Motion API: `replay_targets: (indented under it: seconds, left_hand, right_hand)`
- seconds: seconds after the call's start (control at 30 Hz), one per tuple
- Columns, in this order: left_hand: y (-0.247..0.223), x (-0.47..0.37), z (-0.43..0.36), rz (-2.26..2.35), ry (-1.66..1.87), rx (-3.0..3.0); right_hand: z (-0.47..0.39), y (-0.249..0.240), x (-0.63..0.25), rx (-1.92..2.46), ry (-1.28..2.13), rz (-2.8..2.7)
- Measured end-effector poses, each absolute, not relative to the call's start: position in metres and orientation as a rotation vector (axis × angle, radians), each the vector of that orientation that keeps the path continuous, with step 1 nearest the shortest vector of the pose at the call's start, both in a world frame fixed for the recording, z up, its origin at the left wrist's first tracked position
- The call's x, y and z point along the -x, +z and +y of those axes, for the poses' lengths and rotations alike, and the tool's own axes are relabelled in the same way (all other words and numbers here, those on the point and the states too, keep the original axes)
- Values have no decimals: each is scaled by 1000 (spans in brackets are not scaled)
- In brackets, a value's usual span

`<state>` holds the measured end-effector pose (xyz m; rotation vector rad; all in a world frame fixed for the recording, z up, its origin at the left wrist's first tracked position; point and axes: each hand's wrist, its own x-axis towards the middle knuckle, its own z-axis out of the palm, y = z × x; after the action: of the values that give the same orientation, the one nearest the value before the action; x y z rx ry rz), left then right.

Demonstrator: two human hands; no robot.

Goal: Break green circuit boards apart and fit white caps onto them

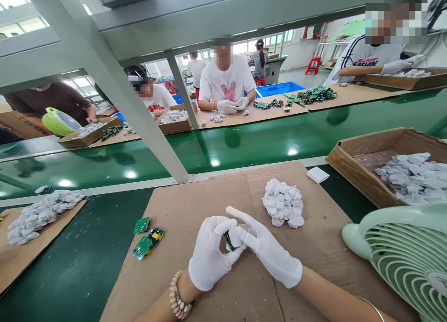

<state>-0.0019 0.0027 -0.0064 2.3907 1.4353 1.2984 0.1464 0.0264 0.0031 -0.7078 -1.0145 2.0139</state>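
Observation:
Both my hands wear white gloves and meet over the cardboard sheet. My left hand point(211, 254) is closed around a small green circuit board point(228, 241), whose dark edge shows between thumb and fingers. My right hand point(267, 250) comes in from the right, its fingers pinched against a small white piece point(236, 236) at the board, with one finger stretched out above. The gloves hide part of both objects. Left of my hands lie a few loose circuit boards point(142, 247) with yellow and black components. Beyond my right hand is a pile of white pieces point(283, 203).
A pale green fan point(408, 252) stands at the right, before a cardboard box point(366, 149) of white pieces. Another white heap point(42, 215) lies far left. A slanted metal post point(139, 98) and green conveyor point(237, 145) separate me from several co-workers. A folded white paper point(317, 174) lies near the box.

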Motion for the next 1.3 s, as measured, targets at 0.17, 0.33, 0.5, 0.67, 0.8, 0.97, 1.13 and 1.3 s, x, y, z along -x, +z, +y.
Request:
replay_targets:
  seconds: [0.17, 0.33, 0.5, 0.67, 0.8, 0.97, 1.13, 1.3]
  left_hand:
    - [-6, 0, 2, 1415, 1227, -2479]
    - [-11, -2, 1, 1433, 1287, -2225]
    - [-12, 2, 4, 1331, 1226, -2365]
    - [-11, 5, 5, 1340, 1181, -2394]
    - [-8, 6, 6, 1312, 1151, -2431]
    - [-3, 3, 6, 1349, 1079, -2522]
    - [-4, 4, 4, 1371, 1127, -2533]
    - [-7, 5, 3, 1459, 1217, -2554]
  right_hand:
    - [25, 2, -143, 673, 2095, -791]
    - [25, 6, -140, 578, 2154, -683]
    - [25, 6, -142, 592, 2161, -652]
    - [25, 7, -143, 606, 2168, -648]
    - [27, 9, -143, 574, 2206, -612]
    - [28, 1, -141, 759, 2156, -761]
    - [25, -5, -139, 737, 2136, -765]
    - [24, -3, -139, 605, 2245, -668]
